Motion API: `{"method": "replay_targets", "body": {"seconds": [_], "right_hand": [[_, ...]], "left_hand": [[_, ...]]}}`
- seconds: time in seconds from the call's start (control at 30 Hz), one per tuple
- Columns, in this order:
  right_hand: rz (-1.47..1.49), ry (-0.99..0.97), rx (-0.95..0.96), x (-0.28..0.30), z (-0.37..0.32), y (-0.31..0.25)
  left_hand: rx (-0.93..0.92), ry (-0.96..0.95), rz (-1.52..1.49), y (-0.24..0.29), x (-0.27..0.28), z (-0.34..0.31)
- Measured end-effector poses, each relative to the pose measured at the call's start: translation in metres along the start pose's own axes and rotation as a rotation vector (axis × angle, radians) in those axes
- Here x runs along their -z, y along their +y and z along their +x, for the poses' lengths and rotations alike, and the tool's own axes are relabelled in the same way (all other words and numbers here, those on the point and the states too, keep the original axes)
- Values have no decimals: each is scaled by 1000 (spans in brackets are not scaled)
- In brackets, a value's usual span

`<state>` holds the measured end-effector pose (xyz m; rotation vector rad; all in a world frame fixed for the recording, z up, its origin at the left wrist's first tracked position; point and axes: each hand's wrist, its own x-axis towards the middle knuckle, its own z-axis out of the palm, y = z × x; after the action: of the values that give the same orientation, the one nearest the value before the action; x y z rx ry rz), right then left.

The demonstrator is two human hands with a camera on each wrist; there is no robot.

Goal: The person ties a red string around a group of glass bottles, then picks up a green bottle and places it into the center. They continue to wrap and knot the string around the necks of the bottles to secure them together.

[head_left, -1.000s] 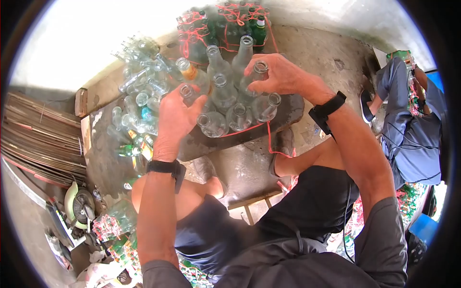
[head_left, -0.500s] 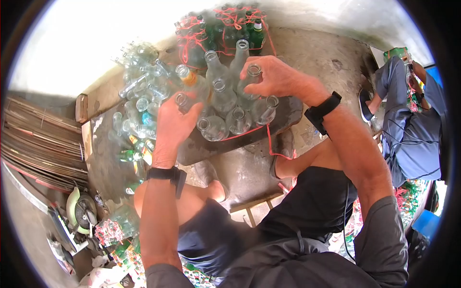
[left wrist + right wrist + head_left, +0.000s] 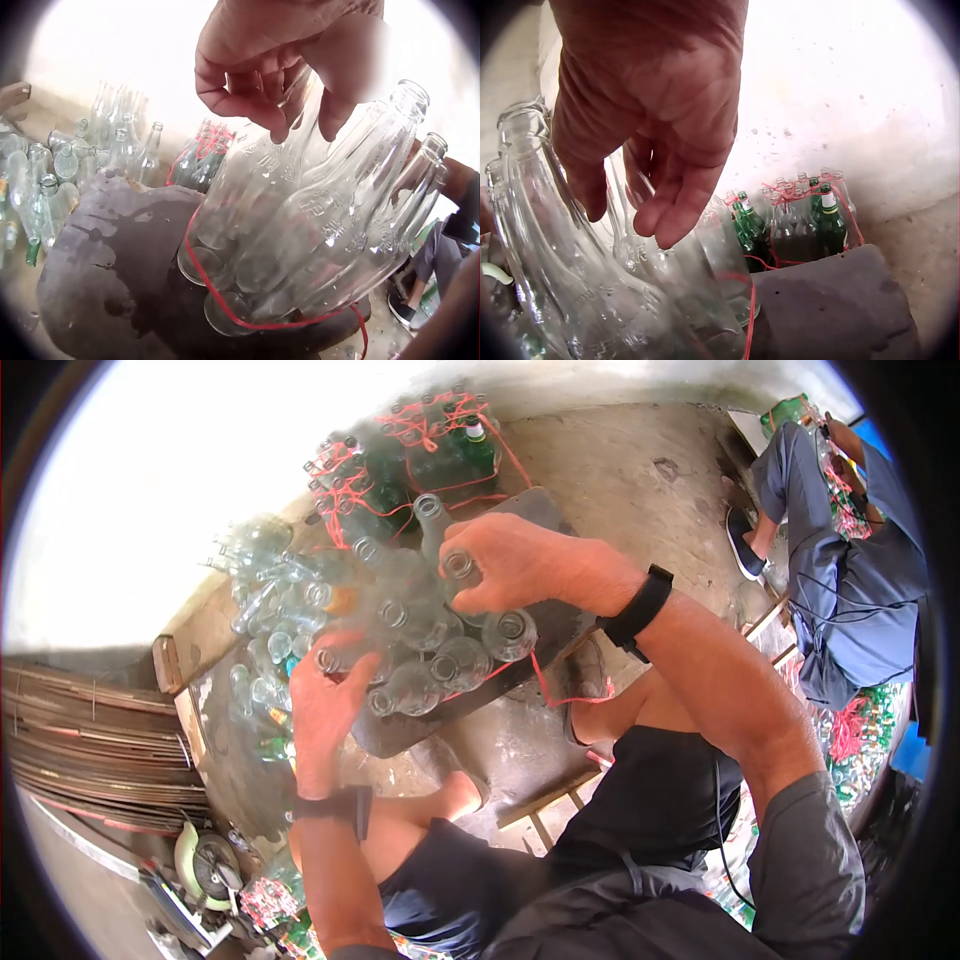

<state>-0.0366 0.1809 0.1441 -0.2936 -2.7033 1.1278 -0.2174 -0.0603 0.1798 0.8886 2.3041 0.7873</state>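
A cluster of clear glass bottles (image 3: 410, 690) stands on a dark slab (image 3: 385, 737), with red string (image 3: 201, 266) looped round the lower part. My left hand (image 3: 325, 720) grips a bottle neck on the cluster's left side. On the far right side, my right hand (image 3: 515, 565) holds another neck between thumb and fingers. The bottles lean in the left wrist view, and several bases show at the slab there. Embossed characters mark the glass. In the right wrist view, the fingertips (image 3: 665, 229) reach down among the necks. A loose string end hangs over the slab's near edge.
Tied bundles of clear and green bottles (image 3: 478, 455) stand behind the slab. Loose bottles (image 3: 262, 605) are heaped at the left, near stacked brown sheets (image 3: 90, 740). At the right a person (image 3: 850, 570) sits near more bottles. A pale wall rises behind.
The head view has swung, so the surroundings appear further left and lower. The bottle cluster now leans more to the left, with both hands still at its necks.
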Motion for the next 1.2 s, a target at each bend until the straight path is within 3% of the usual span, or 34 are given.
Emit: {"method": "replay_targets", "body": {"seconds": [0.17,0.23,0.27,0.37,0.43,0.5,1.0,1.07,1.2], "right_hand": [[-74,-71,-15,2,5,-3],[-70,-76,-41,2,5,-6],[-70,-89,-58,4,6,-7],[-79,-153,-115,9,8,-11],[-76,-90,-80,6,9,-9],[-73,-25,-44,3,11,-8],[-199,-97,-28,16,10,-18],[-151,9,-1,10,9,-11],[-173,-49,-30,11,7,-9]], "left_hand": [[-112,-8,-26,1,1,2],[-332,125,117,-9,2,7],[-338,114,120,-11,2,7],[-372,81,-41,5,5,4],[-479,108,-50,15,-2,4],[-453,112,-49,26,-8,4],[-456,0,82,45,-12,14],[-479,6,91,46,-13,15],[-480,3,101,47,-11,14]]}}
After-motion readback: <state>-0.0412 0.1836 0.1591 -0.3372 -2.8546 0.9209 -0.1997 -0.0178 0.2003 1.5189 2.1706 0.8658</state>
